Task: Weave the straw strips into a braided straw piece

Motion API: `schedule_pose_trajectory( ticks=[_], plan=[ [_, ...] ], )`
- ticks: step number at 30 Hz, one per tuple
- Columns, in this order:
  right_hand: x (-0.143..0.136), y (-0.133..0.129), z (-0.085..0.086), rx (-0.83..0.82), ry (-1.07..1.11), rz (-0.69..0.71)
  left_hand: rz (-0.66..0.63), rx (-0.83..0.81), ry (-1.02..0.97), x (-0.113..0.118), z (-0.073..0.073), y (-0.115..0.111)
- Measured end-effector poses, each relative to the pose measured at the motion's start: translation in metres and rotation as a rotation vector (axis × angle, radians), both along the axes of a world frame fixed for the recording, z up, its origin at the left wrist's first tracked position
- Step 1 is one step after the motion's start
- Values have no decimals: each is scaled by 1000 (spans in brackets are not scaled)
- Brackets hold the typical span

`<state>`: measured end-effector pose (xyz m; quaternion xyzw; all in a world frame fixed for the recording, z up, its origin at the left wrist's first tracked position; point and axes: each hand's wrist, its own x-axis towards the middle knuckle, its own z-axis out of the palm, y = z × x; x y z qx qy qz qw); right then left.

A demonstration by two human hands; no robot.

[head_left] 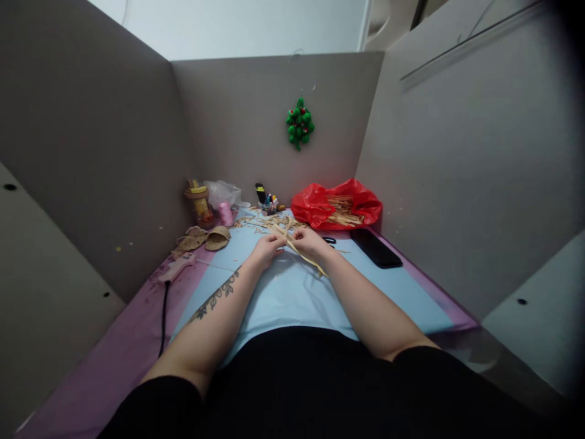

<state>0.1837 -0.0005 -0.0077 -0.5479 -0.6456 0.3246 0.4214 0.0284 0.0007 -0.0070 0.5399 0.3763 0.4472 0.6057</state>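
Note:
Pale straw strips (307, 260) run between my two hands over the light blue sheet (283, 299). My left hand (269, 249) pinches the strips near their crossing point. Close beside it, my right hand (309, 241) has its fingers closed on the same strips. One long end hangs down toward my right wrist. Behind the hands lie scattered straw pieces (256, 223). Black scissor handles (329, 241) show just right of my right hand.
A red bag (315, 206) of straw stands at the back right, near a black phone (377, 249). At left are a glue gun (178, 268), woven pieces (217, 238), pink thread (225, 213) and a jar (201, 206). Grey panels (256, 122) enclose the table.

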Motion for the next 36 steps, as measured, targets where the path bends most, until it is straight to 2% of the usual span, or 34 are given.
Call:
schedule_pose_trajectory(
  ticks=[6,14,19,22,26,32,36],
  plan=[
    [-4,4,-5,46,-96,7,5,65,63,2,-4,1],
    [-2,8,-5,142,-295,-71,1,95,100,0,-7,8],
    [-4,8,-4,215,-362,-41,-71,134,123,-3,-12,10],
    [-3,8,-3,154,-298,25,-102,201,150,-4,-12,9],
    [-1,11,-5,-2,-73,176,-131,247,203,-4,-9,5],
    [0,14,-9,83,-74,55,-108,219,265,-5,-8,5],
    [0,13,-8,70,-6,84,-63,206,301,-5,-9,6]
  ],
)
